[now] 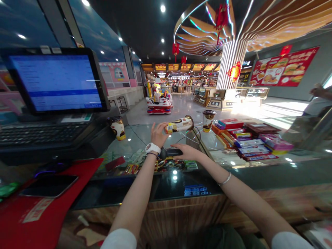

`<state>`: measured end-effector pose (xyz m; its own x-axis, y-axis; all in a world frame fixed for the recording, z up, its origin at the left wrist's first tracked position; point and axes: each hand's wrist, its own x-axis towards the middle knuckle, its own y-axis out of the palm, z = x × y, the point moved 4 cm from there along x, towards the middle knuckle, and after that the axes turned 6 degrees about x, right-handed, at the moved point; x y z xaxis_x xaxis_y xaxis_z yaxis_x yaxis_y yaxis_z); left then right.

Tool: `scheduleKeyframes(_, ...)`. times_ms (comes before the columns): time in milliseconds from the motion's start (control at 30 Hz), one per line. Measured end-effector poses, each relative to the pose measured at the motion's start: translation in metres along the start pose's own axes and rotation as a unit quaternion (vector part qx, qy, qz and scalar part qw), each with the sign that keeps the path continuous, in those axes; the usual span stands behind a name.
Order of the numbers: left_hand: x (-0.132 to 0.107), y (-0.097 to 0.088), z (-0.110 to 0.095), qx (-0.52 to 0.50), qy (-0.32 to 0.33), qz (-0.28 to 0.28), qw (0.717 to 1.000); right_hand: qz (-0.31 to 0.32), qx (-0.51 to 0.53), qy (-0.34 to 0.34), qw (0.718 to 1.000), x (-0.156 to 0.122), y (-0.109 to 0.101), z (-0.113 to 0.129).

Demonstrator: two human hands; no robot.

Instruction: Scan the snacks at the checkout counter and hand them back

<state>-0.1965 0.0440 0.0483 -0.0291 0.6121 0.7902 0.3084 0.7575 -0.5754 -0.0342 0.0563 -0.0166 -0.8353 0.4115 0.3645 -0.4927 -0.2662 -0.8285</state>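
Note:
My left hand (157,135) grips a white, brown and yellow drink cup (181,124) by its base. The cup is tipped on its side above the glass counter, its dark lid pointing right. Just below it, my right hand (187,152) is on a black barcode scanner (173,152), fingers at its right end. Part of the scanner is hidden behind my left wrist. A similar cup (208,121) stands upright at the right, and another cup (117,128) is on the left beside the monitor.
A pile of wrapped snack bars (252,147) lies on the counter at right. On the left are a monitor (57,81), a keyboard (38,133) and a phone (49,185) on a red mat (38,224). A black cable (199,135) loops behind my right hand. A person (320,100) stands far right.

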Motion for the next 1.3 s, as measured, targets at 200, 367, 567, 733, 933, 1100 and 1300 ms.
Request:
scheduleKeyframes(200,-0.002,0.001,-0.002,0.003,0.008,-0.002,1.000,0.022,-0.037,0.009,0.999,0.008,0.013,-0.001)
scheduleKeyframes(367,-0.001,0.000,-0.002,0.004,0.011,-0.001,1.000,0.019,-0.100,0.054,0.993,0.004,0.011,0.008)
scheduleKeyframes(567,0.005,-0.006,0.005,0.015,-0.010,-0.014,1.000,-0.017,-0.167,0.103,0.980,-0.008,-0.017,0.015)
scheduleKeyframes(733,0.007,-0.007,0.015,0.011,-0.037,-0.036,0.999,-0.039,-0.182,0.124,0.975,-0.009,-0.039,0.016)
scheduleKeyframes(933,0.002,-0.002,0.016,0.025,-0.037,-0.037,0.998,-0.121,-0.142,0.138,0.973,-0.013,-0.057,0.010)
scheduleKeyframes(1100,-0.005,0.001,0.018,0.055,-0.056,-0.028,0.997,-0.159,-0.069,0.155,0.973,-0.015,-0.060,0.000)
scheduleKeyframes(1300,-0.010,0.004,0.026,0.079,-0.062,-0.021,0.995,-0.161,-0.053,0.162,0.972,-0.015,-0.056,-0.004)
